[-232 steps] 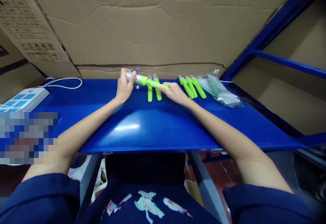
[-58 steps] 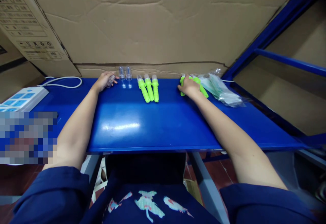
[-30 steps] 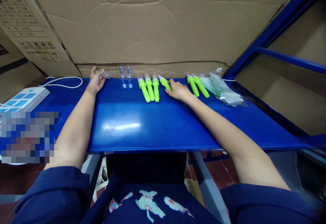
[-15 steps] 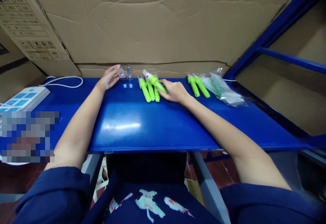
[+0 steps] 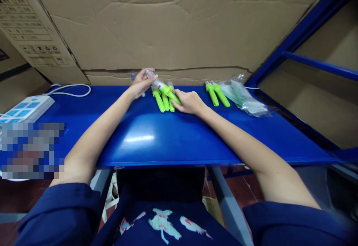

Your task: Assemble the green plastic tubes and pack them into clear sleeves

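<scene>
Since half a second ago your left hand (image 5: pixel 140 85) has swung in from the caps at the back edge to meet the green tube (image 5: pixel 168 91) that your right hand (image 5: pixel 189 102) has lifted off the blue table (image 5: pixel 173 134). You look to be at the capping step: your left fingers pinch a clear cap (image 5: pixel 150 75) right at the tube's white, red-marked tip, at about 11 o'clock from your right hand, while your right fingers close around the tube's lower end. The tube is tilted, tip up and to the left, just above the three green tubes (image 5: pixel 162 102) lying in a row. Next, the cap likely needs lining up with the tip and pressing home. Both forearms reach straight out across the table, wrists low. Two more tubes (image 5: pixel 217 94) lie at 3 o'clock, beside a plastic bag (image 5: pixel 243 98).
</scene>
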A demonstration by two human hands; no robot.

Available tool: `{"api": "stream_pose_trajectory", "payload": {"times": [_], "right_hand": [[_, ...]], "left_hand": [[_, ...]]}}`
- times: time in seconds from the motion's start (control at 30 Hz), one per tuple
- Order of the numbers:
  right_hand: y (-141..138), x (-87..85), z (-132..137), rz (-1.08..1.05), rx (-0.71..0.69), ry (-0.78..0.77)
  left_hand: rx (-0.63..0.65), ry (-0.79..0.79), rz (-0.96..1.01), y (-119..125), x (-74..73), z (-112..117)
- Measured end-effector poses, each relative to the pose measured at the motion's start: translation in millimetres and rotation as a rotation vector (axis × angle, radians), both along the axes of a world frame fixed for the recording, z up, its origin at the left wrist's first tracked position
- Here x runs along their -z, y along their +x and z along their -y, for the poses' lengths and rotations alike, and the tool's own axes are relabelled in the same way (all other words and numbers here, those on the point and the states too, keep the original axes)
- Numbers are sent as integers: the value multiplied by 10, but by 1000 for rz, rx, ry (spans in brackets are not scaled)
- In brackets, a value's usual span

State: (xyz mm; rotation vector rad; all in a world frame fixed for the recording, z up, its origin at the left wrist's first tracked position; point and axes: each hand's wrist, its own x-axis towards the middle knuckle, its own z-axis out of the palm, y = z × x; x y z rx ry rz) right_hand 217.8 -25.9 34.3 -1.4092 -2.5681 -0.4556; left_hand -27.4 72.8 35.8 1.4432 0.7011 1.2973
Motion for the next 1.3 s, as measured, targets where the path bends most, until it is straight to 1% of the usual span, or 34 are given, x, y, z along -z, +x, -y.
{"api": "stream_pose_trajectory", "payload": {"times": [0.23, 0.4, 0.6, 0.7, 0.77, 0.87, 0.97, 1.1, 1.3], "right_hand": [[-26, -18, 18, 4, 21, -9], [-27, -14, 23, 5, 17, 26], [-8, 54, -22, 0, -37, 86], [13, 86, -65, -11, -67, 117], [29, 97, -98, -30, -90, 151], [55, 113, -148, -74, -99, 185], [79, 141, -197, -136, -101, 181], [102, 188, -248, -216, -88, 174], [101, 208, -259, -250, -80, 138]], "left_hand": [[-26, 21, -37, 32, 9, -3], [-27, 64, -11, 160, 0, 57], [1, 148, -165, 311, -13, 231], [-20, 133, -197, 321, -25, 251], [6, 85, -191, 303, -29, 228], [97, 48, -163, 265, -21, 182], [146, 72, -162, 244, 4, 162], [149, 117, -156, 250, 29, 158], [196, 187, -165, 253, 6, 137]]}}
